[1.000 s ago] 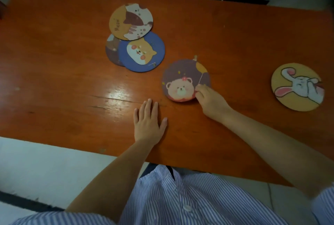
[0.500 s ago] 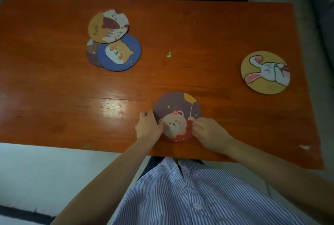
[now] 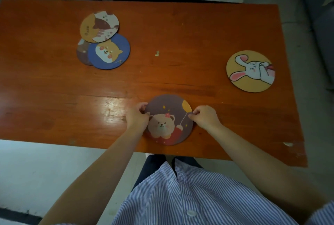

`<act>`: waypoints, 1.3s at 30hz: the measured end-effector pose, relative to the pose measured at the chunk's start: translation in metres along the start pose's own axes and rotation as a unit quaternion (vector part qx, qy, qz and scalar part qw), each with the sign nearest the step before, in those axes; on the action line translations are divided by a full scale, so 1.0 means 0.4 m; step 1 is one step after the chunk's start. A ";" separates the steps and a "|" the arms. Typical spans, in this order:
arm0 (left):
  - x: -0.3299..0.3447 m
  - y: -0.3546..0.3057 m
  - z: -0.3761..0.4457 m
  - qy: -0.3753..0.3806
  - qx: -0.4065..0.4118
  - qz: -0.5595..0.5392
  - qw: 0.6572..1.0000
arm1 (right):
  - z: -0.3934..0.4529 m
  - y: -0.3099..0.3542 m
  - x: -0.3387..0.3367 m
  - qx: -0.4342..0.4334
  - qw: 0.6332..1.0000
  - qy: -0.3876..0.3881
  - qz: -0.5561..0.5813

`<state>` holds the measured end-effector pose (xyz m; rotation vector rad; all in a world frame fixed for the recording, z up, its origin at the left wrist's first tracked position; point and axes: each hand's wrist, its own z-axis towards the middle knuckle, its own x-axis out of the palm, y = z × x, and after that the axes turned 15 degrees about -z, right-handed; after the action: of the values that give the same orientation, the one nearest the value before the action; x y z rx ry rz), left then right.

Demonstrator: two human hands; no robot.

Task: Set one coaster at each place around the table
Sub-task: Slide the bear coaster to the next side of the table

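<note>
Both hands pinch the bear coaster at the near table edge.

I see the left hand (image 3: 136, 119) and right hand (image 3: 204, 117) each clenched on opposite rims of the round purple bear-print coaster (image 3: 169, 121), flat on the orange wooden table (image 3: 54, 98). Farther right lies a yellow rabbit coaster (image 3: 250, 71); far left, three overlapping round coasters (image 3: 104, 41).

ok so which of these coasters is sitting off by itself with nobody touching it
The yellow rabbit coaster, alone near the table's right end. The bear coaster is pinched between both hands, and the other three overlap in a pile at the far left.
</note>
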<state>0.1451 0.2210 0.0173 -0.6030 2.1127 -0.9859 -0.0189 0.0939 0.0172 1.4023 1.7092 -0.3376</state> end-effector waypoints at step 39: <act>-0.107 0.100 -0.010 -0.047 0.113 0.238 0.964 | 0.033 0.055 -0.017 -0.152 0.969 -0.080 -0.177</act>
<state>0.1648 0.2747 0.0049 -0.0189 1.8969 -0.8810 0.0065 0.0877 0.0214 0.8268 1.7857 -0.3564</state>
